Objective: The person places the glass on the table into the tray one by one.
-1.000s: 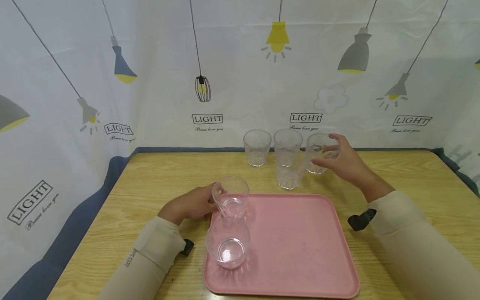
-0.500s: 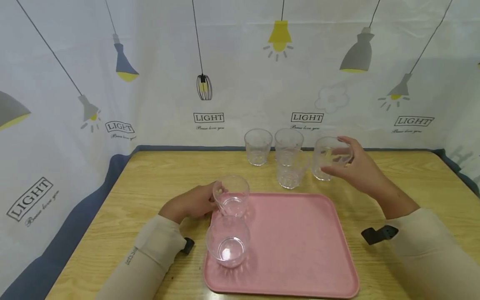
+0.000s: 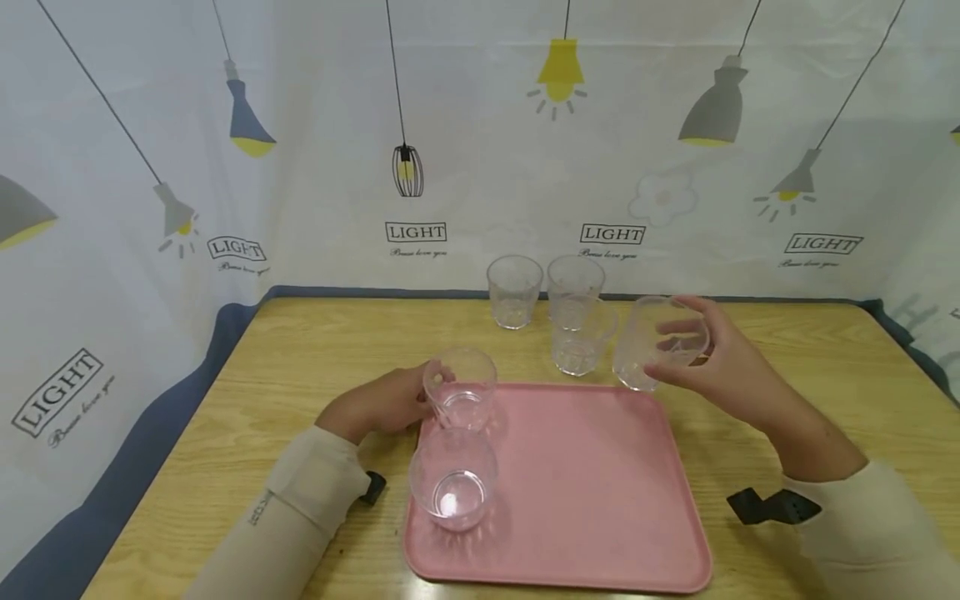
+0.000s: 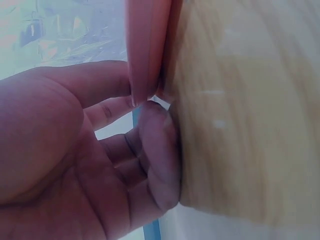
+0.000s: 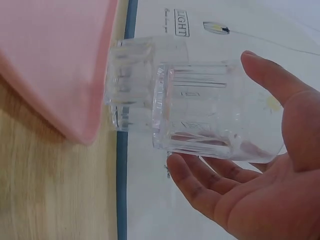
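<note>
My right hand (image 3: 738,371) grips a clear drinking glass (image 5: 200,110), thumb on one side and fingers on the other. That glass is slightly tilted and hangs by the far right corner of the pink tray (image 3: 585,492). At the tray's left rim, my left hand (image 3: 386,402) pinches the edge between thumb and curled fingers, as the left wrist view shows. Two clear glasses stand on the tray's left side: a far one (image 3: 468,408) close to my left hand, and a nearer one (image 3: 453,483).
Behind the tray on the wooden table (image 3: 322,333) stand a clear mug with a handle (image 3: 576,354) and two more clear glasses, one at left (image 3: 513,304) and one partly behind the mug (image 3: 573,279). A lamp-printed curtain (image 3: 487,125) closes off the back.
My right hand has brought its glass from the back row toward me and slightly right, to the tray's far right corner, tilting it. The left hand has stayed at the tray rim.
</note>
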Tool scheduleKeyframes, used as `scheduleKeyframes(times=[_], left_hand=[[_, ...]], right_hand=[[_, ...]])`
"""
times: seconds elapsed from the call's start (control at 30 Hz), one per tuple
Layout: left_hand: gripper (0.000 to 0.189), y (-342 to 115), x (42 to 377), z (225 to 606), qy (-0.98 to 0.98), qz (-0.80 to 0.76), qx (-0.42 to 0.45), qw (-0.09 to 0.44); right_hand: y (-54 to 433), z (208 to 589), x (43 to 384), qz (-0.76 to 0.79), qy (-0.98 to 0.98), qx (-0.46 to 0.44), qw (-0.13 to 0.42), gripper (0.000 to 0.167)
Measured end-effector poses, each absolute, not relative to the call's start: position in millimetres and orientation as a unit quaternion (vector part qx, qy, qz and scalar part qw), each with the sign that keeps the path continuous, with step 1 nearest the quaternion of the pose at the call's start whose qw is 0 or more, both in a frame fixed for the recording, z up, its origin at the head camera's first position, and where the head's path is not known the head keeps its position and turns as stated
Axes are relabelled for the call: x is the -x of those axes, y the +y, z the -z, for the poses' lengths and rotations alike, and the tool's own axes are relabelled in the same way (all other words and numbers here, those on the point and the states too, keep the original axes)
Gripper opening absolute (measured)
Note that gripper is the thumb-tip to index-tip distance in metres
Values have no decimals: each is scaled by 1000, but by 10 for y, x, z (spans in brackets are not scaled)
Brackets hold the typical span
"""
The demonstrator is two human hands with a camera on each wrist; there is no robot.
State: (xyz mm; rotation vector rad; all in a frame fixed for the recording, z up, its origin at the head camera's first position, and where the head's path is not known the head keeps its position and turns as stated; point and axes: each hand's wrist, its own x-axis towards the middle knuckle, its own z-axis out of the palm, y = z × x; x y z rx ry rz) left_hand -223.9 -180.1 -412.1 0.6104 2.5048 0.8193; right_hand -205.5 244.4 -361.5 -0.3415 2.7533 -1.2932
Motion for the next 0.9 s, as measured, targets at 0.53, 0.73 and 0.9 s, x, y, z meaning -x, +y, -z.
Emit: scheduleKeyframes(times=[0.53,0.73,0.9], left_hand=[[23,-1792,2222,4096,907,-287,-220,215],[22,-1794,2217,4102,906,-292,-218,215],[22,-1785,2221,4108,907,-288,-225,208]], right_hand=[[2128,3607,1924,457,872,166,63,93],[1975,3618,1917,466,863,181,78,93],[1865,3639,1912,470,857,187,99,92]])
